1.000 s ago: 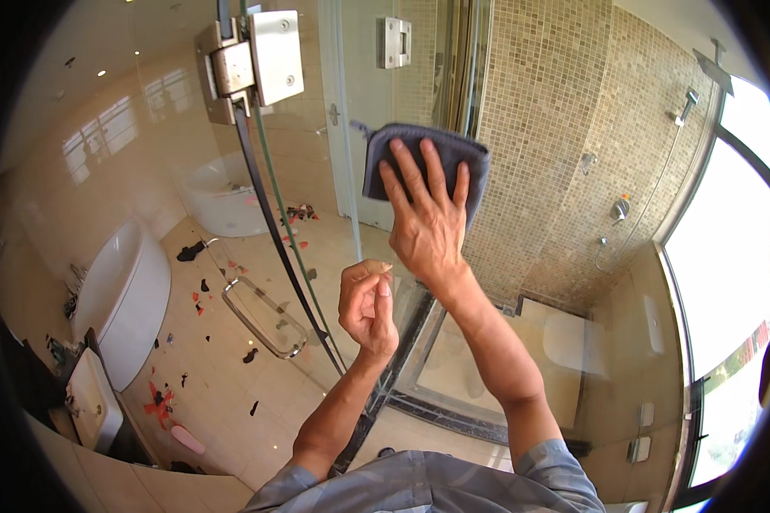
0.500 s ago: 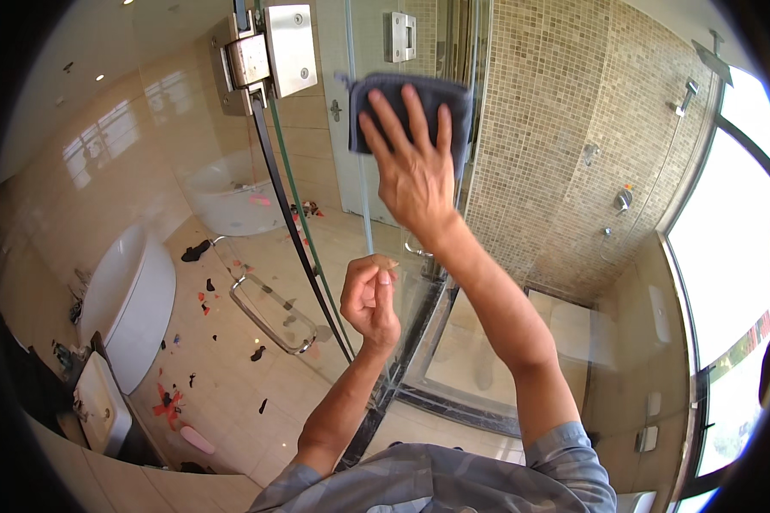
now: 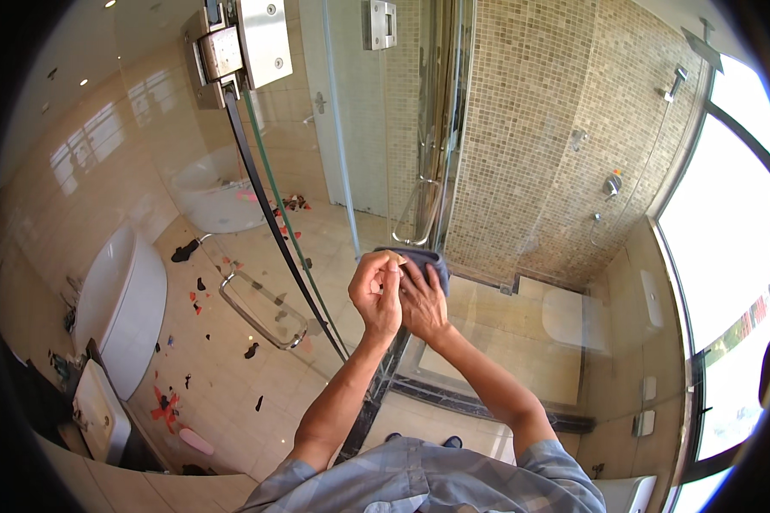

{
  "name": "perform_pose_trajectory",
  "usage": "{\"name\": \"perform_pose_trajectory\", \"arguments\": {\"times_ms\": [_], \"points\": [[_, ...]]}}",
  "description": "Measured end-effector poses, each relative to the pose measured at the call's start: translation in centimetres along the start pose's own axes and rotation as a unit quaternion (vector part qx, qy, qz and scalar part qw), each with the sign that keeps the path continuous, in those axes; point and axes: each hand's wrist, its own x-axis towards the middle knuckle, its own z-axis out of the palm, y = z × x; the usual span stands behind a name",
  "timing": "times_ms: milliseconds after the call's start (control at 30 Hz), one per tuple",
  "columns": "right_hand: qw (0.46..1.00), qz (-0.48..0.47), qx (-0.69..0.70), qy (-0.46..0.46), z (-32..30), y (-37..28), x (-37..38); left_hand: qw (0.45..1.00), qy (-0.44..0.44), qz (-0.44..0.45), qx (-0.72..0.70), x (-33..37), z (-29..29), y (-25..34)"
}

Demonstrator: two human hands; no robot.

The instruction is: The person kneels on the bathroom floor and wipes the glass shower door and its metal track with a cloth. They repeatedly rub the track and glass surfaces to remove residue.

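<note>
Tiled bathroom wall [image 3: 522, 128] behind, white tub [image 3: 133, 299] at left, right hand [image 3: 423, 303] resting on a dark gray cloth [image 3: 438, 263], fingers a little apart, cloth just below a shiny handle [image 3: 414, 243], left hand [image 3: 376, 292] close beside, fingertips pinched together, can't tell on what.

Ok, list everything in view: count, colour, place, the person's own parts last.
Cloth: one, dark grey, centre
Bathtub: at least one, white, left
Washbasin: one, white, lower left
Scraps: many, red and black, floor
Oval object: one, pink, floor
Hinge: at least one, silver, upper left
Bar handle: at least one, silver, left
Glass panels: several, transparent, centre
Mosaic tiling: countless, beige, upper right
Handheld shower: one, silver, right
Window: one, white, right
Shirt: one, grey, bottom
Left hand: one, bare, centre
Right hand: one, bare, touching cloth
</note>
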Motion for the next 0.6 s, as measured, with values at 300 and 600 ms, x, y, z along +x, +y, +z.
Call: {"name": "perform_pose_trajectory", "arguments": {"times_ms": [300,600], "points": [[0.969,0.023,-0.092,0.229,-14.9,3.4,15.9,0.999,0.014,0.04,-0.017,0.9,2.3,1.1],[0.927,0.024,-0.065,0.369,-20.2,5.9,20.1,0.998,0.009,0.013,-0.065,2.3,4.8,1.6]]}}
